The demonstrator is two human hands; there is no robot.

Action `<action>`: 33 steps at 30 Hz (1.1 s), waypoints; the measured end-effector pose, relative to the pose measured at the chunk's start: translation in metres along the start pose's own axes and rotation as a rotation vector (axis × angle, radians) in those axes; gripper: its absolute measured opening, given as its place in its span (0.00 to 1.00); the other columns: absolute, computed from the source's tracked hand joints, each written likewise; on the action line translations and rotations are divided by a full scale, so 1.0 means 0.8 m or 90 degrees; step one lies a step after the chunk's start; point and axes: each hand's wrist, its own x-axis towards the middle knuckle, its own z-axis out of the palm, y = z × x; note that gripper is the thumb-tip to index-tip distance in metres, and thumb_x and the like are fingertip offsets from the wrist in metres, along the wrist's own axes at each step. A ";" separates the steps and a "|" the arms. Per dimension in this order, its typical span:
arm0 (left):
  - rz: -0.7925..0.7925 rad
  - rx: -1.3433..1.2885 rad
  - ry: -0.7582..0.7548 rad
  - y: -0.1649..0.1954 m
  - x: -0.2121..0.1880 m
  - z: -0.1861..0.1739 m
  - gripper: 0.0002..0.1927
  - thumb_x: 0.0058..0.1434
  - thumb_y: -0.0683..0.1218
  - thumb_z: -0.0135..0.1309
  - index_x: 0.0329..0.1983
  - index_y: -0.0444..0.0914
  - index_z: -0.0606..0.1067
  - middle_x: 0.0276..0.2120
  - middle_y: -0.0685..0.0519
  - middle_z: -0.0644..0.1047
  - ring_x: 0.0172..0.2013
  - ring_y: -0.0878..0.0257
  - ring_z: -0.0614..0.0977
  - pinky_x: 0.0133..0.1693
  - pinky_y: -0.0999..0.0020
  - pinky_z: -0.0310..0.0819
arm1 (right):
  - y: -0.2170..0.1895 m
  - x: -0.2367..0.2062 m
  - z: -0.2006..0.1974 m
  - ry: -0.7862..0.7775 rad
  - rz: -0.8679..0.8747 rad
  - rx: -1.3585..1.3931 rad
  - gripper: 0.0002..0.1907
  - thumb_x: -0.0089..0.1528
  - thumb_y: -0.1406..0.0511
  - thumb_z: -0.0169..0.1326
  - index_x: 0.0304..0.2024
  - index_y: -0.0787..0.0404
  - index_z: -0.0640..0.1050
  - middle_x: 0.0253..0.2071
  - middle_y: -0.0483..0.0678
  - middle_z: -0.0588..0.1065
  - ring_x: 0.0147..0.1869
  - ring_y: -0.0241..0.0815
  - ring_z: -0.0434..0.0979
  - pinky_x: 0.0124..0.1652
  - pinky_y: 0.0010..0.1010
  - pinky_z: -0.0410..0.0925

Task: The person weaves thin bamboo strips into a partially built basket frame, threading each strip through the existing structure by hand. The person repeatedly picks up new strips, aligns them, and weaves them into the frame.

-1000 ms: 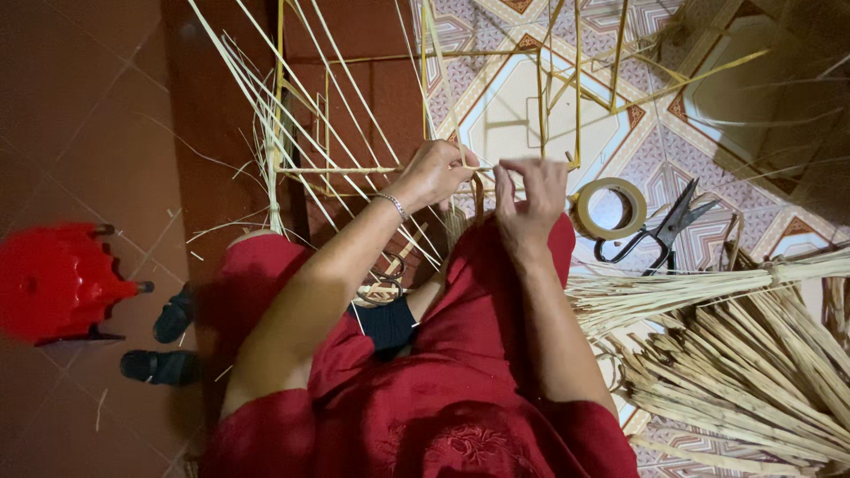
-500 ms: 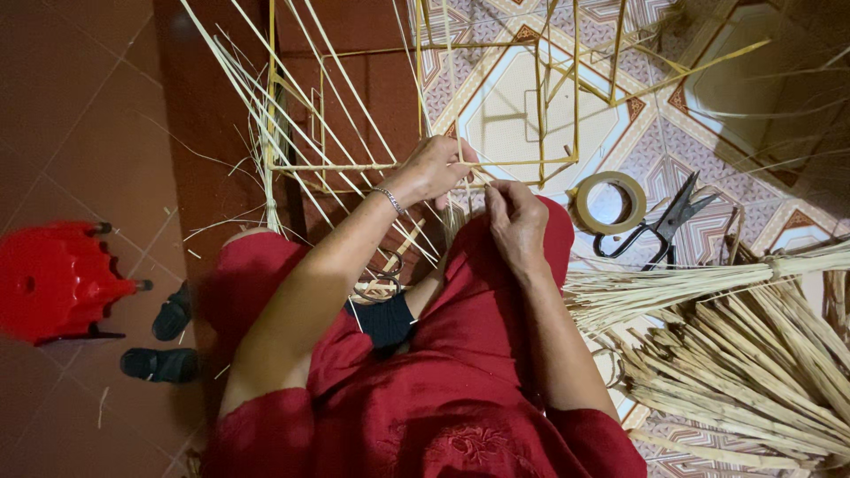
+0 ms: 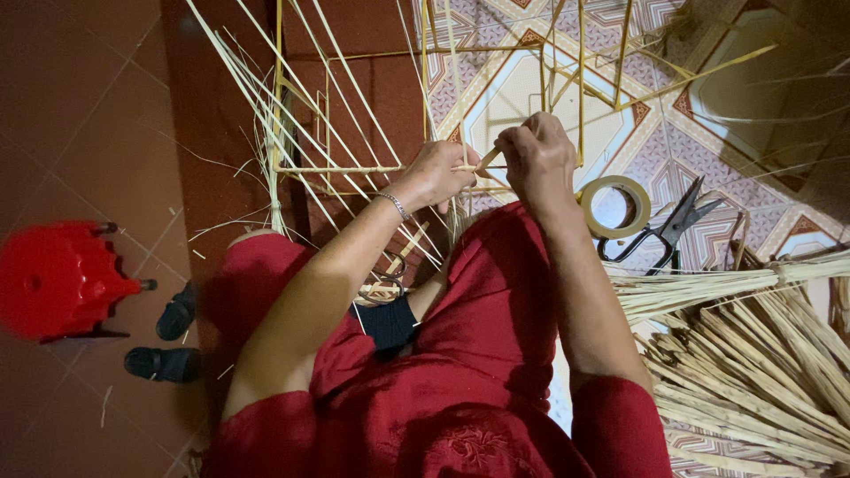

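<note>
Bamboo-strip frame (image 3: 354,168), a pale yellow open lattice of thin sticks, rises from the floor in front of the person's knees, with long loose strips fanning up and to the left over the dark red tiles and the patterned mat (image 3: 549,80). At lower right lies a large heap of flat, pale split bamboo strips (image 3: 761,354), with a bundle of finer strands across its top. A red plastic stool (image 3: 53,279) stands at far left, two dark sandals (image 3: 173,336) just beside it. A beige roll of tape (image 3: 615,205) lies on the mat near the right wrist, black scissors (image 3: 668,228) touching its right side. The left hand (image 3: 434,174), a thin bracelet at its wrist, pinches a horizontal stick of the frame. The right hand (image 3: 536,155) is curled closed around a short stick end at the same joint, the two hands nearly touching.
</note>
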 end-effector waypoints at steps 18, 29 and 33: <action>-0.054 0.028 -0.021 0.008 0.005 0.000 0.12 0.63 0.44 0.55 0.49 0.37 0.79 0.21 0.54 0.78 0.12 0.68 0.74 0.14 0.71 0.72 | -0.038 -0.032 -0.013 0.129 0.160 0.032 0.06 0.64 0.70 0.68 0.40 0.59 0.82 0.35 0.49 0.77 0.38 0.46 0.73 0.38 0.39 0.68; -0.006 -0.005 -0.053 -0.001 0.011 -0.012 0.12 0.62 0.42 0.53 0.47 0.32 0.79 0.24 0.51 0.80 0.14 0.66 0.80 0.16 0.71 0.74 | -0.059 -0.086 0.038 0.060 0.311 0.230 0.06 0.65 0.68 0.63 0.43 0.62 0.82 0.37 0.51 0.81 0.35 0.44 0.82 0.36 0.31 0.74; 0.022 -0.024 -0.028 -0.005 0.009 -0.008 0.13 0.58 0.41 0.58 0.46 0.34 0.77 0.24 0.51 0.81 0.13 0.65 0.78 0.14 0.70 0.72 | -0.048 -0.090 0.048 0.038 0.287 0.163 0.05 0.65 0.70 0.62 0.43 0.63 0.80 0.36 0.54 0.78 0.33 0.48 0.80 0.35 0.35 0.73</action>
